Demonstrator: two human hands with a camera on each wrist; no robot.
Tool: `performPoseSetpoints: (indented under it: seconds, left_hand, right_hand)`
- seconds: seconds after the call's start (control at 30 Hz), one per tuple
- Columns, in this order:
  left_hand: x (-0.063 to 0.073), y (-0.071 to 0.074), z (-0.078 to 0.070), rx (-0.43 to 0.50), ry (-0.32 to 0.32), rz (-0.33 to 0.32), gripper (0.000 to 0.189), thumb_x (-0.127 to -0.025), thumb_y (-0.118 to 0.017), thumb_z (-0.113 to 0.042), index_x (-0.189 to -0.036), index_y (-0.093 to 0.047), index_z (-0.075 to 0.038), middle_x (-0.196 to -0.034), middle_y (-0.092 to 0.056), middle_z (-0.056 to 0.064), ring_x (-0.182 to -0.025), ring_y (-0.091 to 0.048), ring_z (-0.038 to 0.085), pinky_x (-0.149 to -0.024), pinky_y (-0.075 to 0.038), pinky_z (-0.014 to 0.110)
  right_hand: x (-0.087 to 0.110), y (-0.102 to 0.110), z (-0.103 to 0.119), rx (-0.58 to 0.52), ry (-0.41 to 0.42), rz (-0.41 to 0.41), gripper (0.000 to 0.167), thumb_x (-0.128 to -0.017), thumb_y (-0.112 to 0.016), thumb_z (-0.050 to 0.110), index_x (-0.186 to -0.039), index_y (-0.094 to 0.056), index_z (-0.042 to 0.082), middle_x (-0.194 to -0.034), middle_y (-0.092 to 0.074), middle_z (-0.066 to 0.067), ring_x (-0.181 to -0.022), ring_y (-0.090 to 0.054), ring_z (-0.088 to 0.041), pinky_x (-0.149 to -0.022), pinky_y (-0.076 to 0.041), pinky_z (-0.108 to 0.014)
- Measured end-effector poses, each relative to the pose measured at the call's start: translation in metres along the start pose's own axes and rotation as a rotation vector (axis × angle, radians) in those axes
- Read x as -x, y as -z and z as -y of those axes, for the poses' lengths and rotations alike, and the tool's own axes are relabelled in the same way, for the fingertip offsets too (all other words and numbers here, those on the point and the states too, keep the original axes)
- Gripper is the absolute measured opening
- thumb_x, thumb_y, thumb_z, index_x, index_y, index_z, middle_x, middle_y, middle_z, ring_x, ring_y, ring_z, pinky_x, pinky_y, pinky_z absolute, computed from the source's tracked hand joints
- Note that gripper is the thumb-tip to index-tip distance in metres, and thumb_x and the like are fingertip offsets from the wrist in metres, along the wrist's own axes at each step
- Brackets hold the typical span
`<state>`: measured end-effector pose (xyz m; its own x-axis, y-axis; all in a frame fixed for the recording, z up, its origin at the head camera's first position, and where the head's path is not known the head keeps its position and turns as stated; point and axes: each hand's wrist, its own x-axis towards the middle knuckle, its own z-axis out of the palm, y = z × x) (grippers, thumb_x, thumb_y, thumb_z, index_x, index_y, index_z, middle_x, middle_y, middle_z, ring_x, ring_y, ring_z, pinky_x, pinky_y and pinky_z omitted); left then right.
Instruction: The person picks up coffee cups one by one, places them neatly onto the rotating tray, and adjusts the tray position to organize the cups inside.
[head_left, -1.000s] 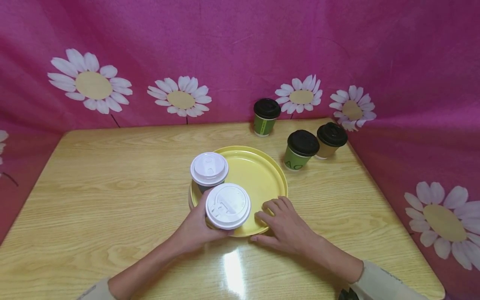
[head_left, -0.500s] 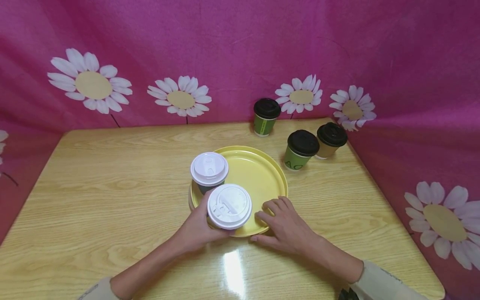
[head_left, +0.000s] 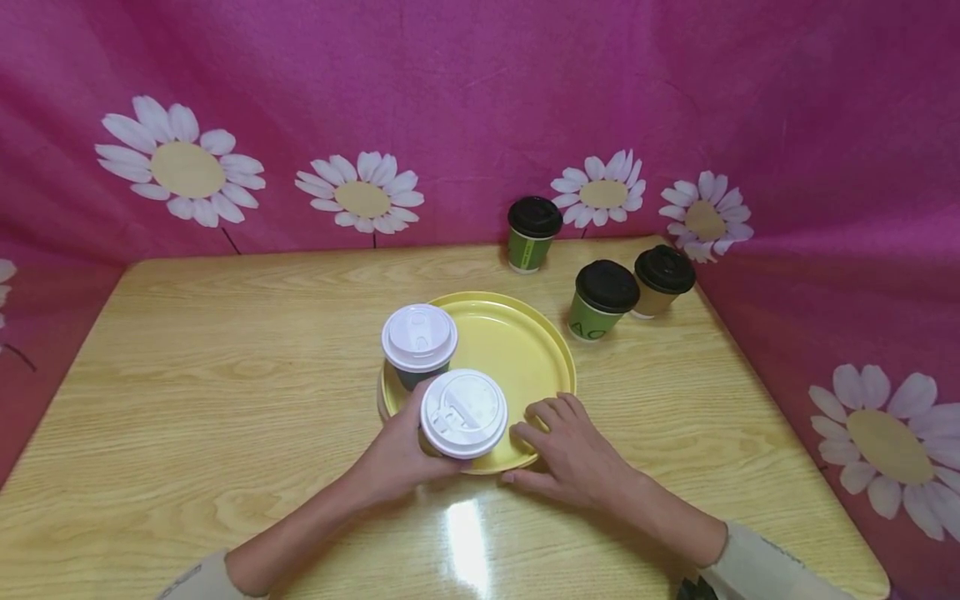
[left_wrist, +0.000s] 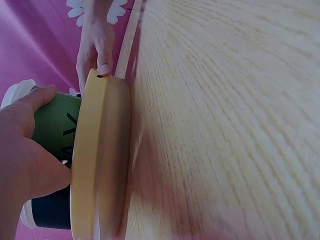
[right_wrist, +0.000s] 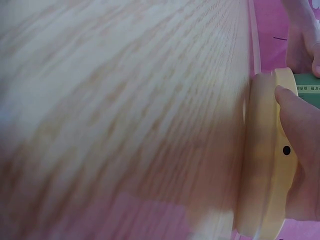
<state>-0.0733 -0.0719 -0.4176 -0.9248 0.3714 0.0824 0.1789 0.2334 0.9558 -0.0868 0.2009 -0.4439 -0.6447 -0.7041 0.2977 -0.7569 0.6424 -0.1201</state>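
Note:
In the head view my left hand [head_left: 397,454] grips a green paper coffee cup with a white lid [head_left: 464,415], at the near left part of a round yellow tray [head_left: 525,358]. The left wrist view shows this cup's green side [left_wrist: 52,122] with dark letters, its base at the tray's rim [left_wrist: 86,160]. Just behind it stands a dark paper cup with a white lid [head_left: 419,337], upright on the tray. My right hand [head_left: 577,458] holds the tray's near right rim, fingers over the edge and thumb [right_wrist: 285,97] against the outer side.
Beyond the tray stand a green cup with a black lid [head_left: 534,235], another green one [head_left: 602,300] and a brown one with a black lid [head_left: 662,279]. The wooden table [head_left: 225,375] meets a pink flowered cloth [head_left: 465,108] at the back and sides.
My left hand has shifted the white-lidded green cup slightly to the right on the tray, a little away from the dark cup. My right hand has stayed on the rim.

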Motion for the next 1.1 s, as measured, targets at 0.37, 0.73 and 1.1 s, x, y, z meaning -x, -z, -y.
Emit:
performPoseSetpoints:
  seconds: [0.37, 0.73, 1.1]
  left_hand:
    - [0.0, -0.0006, -0.0001, 0.021, 0.003, 0.007, 0.102, -0.064, -0.091, -0.003, -0.149, -0.035, -0.01, -0.144, -0.048, 0.006, -0.135, -0.041, 0.022, -0.116, -0.023, 0.044]
    - [-0.0008, 0.0001, 0.0, -0.007, 0.009, 0.011, 0.101, -0.065, -0.091, -0.006, -0.149, -0.035, -0.009, -0.143, -0.05, 0.007, -0.134, -0.043, 0.023, -0.116, -0.024, 0.045]
    - [-0.0028, 0.0017, -0.0019, -0.011, 0.021, 0.022, 0.099, -0.064, -0.092, -0.005, -0.147, -0.038, -0.006, -0.142, -0.05, 0.007, -0.134, -0.043, 0.023, -0.116, -0.023, 0.044]
  right_hand:
    - [-0.0004, -0.0004, 0.0, 0.005, -0.003, 0.006, 0.046, -0.086, -0.063, 0.065, -0.093, -0.059, 0.019, -0.099, -0.052, -0.001, -0.095, -0.048, -0.027, -0.095, -0.036, -0.048]
    - [-0.0009, 0.0006, 0.0001, -0.003, -0.002, 0.002, 0.047, -0.086, -0.063, 0.065, -0.094, -0.06, 0.018, -0.099, -0.053, -0.002, -0.096, -0.049, -0.027, -0.095, -0.036, -0.047]
    - [-0.0008, 0.0014, 0.001, -0.002, -0.011, 0.012, 0.047, -0.085, -0.065, 0.064, -0.093, -0.06, 0.019, -0.099, -0.052, -0.002, -0.097, -0.049, -0.027, -0.095, -0.036, -0.046]
